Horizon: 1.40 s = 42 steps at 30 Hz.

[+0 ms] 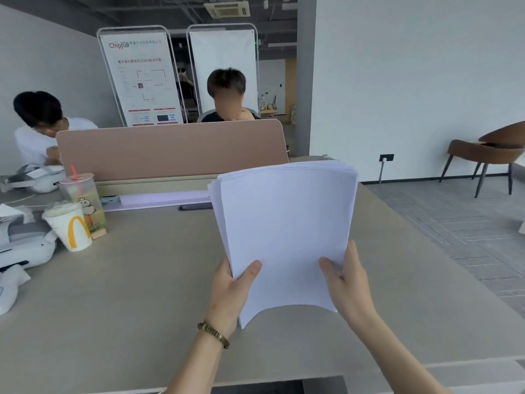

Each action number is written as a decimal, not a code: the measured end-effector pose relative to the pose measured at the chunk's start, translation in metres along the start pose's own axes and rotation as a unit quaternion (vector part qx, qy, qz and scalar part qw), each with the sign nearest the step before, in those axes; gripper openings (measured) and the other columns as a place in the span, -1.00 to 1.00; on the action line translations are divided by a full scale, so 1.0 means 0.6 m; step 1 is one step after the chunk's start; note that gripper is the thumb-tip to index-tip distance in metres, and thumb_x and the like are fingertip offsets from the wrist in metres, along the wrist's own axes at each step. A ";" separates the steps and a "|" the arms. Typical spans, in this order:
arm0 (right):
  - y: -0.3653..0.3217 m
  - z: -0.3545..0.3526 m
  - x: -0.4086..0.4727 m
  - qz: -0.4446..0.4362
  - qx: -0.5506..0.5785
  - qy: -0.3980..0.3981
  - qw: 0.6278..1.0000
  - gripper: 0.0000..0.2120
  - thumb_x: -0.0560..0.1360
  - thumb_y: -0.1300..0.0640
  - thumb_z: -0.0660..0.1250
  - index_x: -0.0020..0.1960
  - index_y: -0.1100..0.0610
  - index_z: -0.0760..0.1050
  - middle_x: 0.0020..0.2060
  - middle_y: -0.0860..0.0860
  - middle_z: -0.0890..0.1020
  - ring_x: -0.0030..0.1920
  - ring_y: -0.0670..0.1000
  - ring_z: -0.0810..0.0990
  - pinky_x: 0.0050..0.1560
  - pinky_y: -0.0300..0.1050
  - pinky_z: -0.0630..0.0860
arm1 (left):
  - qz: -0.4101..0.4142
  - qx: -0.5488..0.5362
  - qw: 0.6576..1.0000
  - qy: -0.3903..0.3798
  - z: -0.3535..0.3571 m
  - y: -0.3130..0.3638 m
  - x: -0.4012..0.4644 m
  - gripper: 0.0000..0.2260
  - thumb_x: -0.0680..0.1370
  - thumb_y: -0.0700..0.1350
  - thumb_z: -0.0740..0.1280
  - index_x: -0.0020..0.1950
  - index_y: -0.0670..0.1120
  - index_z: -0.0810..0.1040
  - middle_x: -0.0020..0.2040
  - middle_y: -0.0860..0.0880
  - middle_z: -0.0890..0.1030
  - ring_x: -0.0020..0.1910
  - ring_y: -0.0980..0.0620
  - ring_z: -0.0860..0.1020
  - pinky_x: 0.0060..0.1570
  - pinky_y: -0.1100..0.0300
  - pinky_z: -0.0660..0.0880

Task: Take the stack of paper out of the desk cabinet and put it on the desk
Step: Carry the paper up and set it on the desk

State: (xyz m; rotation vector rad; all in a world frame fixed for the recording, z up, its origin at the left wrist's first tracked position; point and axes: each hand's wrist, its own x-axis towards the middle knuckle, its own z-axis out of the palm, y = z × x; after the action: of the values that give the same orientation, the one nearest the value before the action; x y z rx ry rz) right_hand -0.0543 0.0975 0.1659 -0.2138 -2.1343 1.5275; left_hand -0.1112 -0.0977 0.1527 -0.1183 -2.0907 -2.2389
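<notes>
A thick stack of white paper (287, 228) is held up above the grey desk (142, 294), slightly bowed, its near edge curling up. My left hand (231, 291) grips its lower left edge, thumb on top. On the lower right edge my right hand (348, 282) grips the same way. A beaded bracelet sits on my left wrist. A dark opening (278, 386) shows at the desk's front edge below my arms; I cannot tell whether it is the cabinet.
Two drink cups (71, 226) stand at the left, beside white headsets (25, 245). A tan divider panel (170, 149) runs across the desk's back, with two people seated behind it. A brown chair (488, 155) stands on the floor to the right.
</notes>
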 end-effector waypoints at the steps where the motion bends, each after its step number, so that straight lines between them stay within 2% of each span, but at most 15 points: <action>1: 0.000 -0.001 0.002 -0.005 0.012 -0.004 1.000 -0.86 0.58 0.23 0.28 0.09 0.06 0.40 -0.12 -0.17 0.64 -0.07 0.02 0.60 -0.12 -0.03 0.53 | 0.001 -0.013 1.000 -0.002 0.000 0.000 0.002 -0.82 0.50 -0.21 0.47 0.09 -0.09 0.64 0.00 0.01 0.76 -0.02 0.05 0.72 -0.06 0.11 0.62; 3: -0.004 -0.006 0.014 -0.017 0.046 -0.003 0.999 -0.84 0.57 0.16 0.34 0.09 -0.03 0.44 -0.07 -0.22 0.63 -0.07 -0.10 0.63 -0.08 -0.05 0.57 | 0.016 -0.025 1.000 -0.004 0.000 0.004 0.008 -0.80 0.48 -0.23 0.50 0.08 -0.09 0.64 -0.04 0.04 0.76 -0.05 0.07 0.72 -0.16 0.22 0.62; 5: -0.017 -0.011 0.033 -0.033 0.086 0.001 0.996 -0.83 0.56 0.12 0.38 0.08 -0.09 0.46 -0.05 -0.22 0.65 -0.03 -0.16 0.65 -0.04 -0.06 0.58 | 0.034 -0.028 0.999 0.002 0.001 0.008 0.012 -0.74 0.45 -0.22 0.52 0.12 -0.07 0.62 -0.03 0.07 0.75 -0.04 0.10 0.72 -0.15 0.23 0.61; 8: -0.034 -0.009 0.058 -0.041 0.143 -0.001 0.989 -0.79 0.55 0.10 0.41 0.05 -0.20 0.49 0.02 -0.16 0.68 0.05 -0.07 0.69 0.05 0.04 0.62 | 0.043 -0.021 0.999 0.018 0.009 0.008 0.016 -0.73 0.44 -0.20 0.53 0.11 -0.06 0.63 -0.03 0.10 0.75 -0.03 0.12 0.71 -0.08 0.20 0.61; 11: -0.039 -0.005 0.069 -0.048 0.147 0.010 0.988 -0.74 0.54 0.08 0.41 -0.04 -0.30 0.49 0.01 -0.13 0.69 0.05 -0.03 0.70 0.09 0.17 0.63 | 0.055 -0.014 0.998 0.023 0.017 0.010 0.024 -0.78 0.46 -0.22 0.52 0.07 -0.04 0.66 -0.06 0.13 0.75 -0.04 0.13 0.71 -0.08 0.20 0.60; 16: -0.020 -0.013 0.077 -0.056 0.143 0.013 0.988 -0.83 0.53 0.02 0.40 -0.02 -0.20 0.44 -0.03 -0.16 0.67 0.02 -0.02 0.69 0.06 0.21 0.63 | 0.058 -0.005 0.998 -0.007 0.021 0.009 0.032 -0.78 0.47 -0.20 0.52 0.09 -0.03 0.67 -0.04 0.13 0.76 -0.05 0.18 0.71 -0.09 0.28 0.61; 19: 0.019 -0.008 0.063 -0.025 0.145 -0.017 0.989 -0.81 0.55 0.05 0.38 0.05 -0.21 0.44 0.02 -0.22 0.67 0.08 -0.10 0.67 0.15 0.16 0.61 | 0.020 0.001 1.000 -0.017 0.019 -0.019 0.015 -0.81 0.47 -0.21 0.51 0.03 0.00 0.68 -0.04 0.11 0.76 -0.07 0.18 0.71 -0.16 0.33 0.61; 24: 0.058 -0.010 0.045 -0.006 0.152 -0.062 0.986 -0.68 0.58 0.10 0.36 0.29 -0.15 0.42 0.18 -0.19 0.65 0.24 -0.08 0.62 0.20 0.02 0.56 | -0.002 0.032 0.999 -0.026 0.010 -0.039 0.010 -0.80 0.44 -0.17 0.54 0.03 0.00 0.69 -0.05 0.11 0.76 -0.07 0.17 0.71 -0.05 0.20 0.60; 27: 0.076 -0.005 0.033 0.003 0.146 -0.068 0.987 -0.58 0.57 0.11 0.37 0.39 -0.10 0.38 0.26 -0.14 0.63 0.27 -0.07 0.61 0.25 0.08 0.54 | -0.004 0.043 0.998 -0.036 0.009 -0.045 0.003 -0.77 0.44 -0.18 0.54 0.06 0.02 0.68 -0.04 0.16 0.75 -0.04 0.22 0.70 -0.08 0.33 0.59; 30: 0.093 -0.003 0.026 0.016 0.151 -0.072 0.986 -0.58 0.56 0.08 0.37 0.39 -0.06 0.40 0.26 -0.09 0.64 0.28 -0.03 0.61 0.29 0.21 0.52 | -0.008 0.060 0.997 -0.051 0.004 -0.054 0.001 -0.78 0.46 -0.19 0.52 0.07 0.03 0.68 -0.04 0.18 0.75 -0.02 0.24 0.69 -0.07 0.36 0.56; 33: 0.099 -0.004 0.026 0.018 0.152 -0.082 0.985 -0.55 0.53 0.02 0.39 0.40 -0.07 0.39 0.28 -0.08 0.62 0.29 -0.01 0.60 0.30 0.22 0.52 | -0.007 0.079 0.995 -0.057 0.002 -0.060 0.000 -0.79 0.46 -0.21 0.52 0.03 0.04 0.68 -0.08 0.23 0.74 -0.07 0.31 0.68 -0.14 0.46 0.54; 35: 0.102 -0.005 0.028 0.013 0.149 -0.092 0.984 -0.54 0.55 0.08 0.39 0.41 -0.06 0.37 0.30 -0.08 0.61 0.31 -0.01 0.59 0.30 0.20 0.52 | 0.002 0.092 0.994 -0.053 0.004 -0.060 0.002 -0.78 0.45 -0.23 0.53 -0.01 0.05 0.68 -0.14 0.29 0.73 -0.12 0.35 0.66 -0.19 0.50 0.52; 38: 0.109 -0.003 0.031 0.017 0.144 -0.090 0.985 -0.55 0.56 0.16 0.38 0.40 -0.05 0.37 0.28 -0.10 0.62 0.29 -0.04 0.61 0.28 0.17 0.54 | 0.020 0.111 0.993 -0.035 0.007 -0.066 0.011 -0.78 0.43 -0.22 0.55 -0.01 0.04 0.68 -0.14 0.29 0.73 -0.11 0.34 0.67 -0.17 0.46 0.53; 42: 0.121 0.007 0.033 0.030 0.138 -0.079 0.987 -0.64 0.53 0.08 0.41 0.28 -0.12 0.41 0.20 -0.11 0.66 0.21 -0.02 0.65 0.23 0.24 0.56 | 0.025 0.112 0.993 -0.014 0.010 -0.077 0.012 -0.78 0.43 -0.17 0.55 0.02 0.05 0.68 -0.08 0.23 0.74 -0.06 0.31 0.67 -0.11 0.42 0.56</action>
State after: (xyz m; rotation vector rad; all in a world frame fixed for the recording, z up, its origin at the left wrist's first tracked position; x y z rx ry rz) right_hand -0.0850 0.1278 0.1040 -0.0625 -2.0176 1.9121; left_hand -0.1231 -0.0886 0.1081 -0.1868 -2.3076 -1.9701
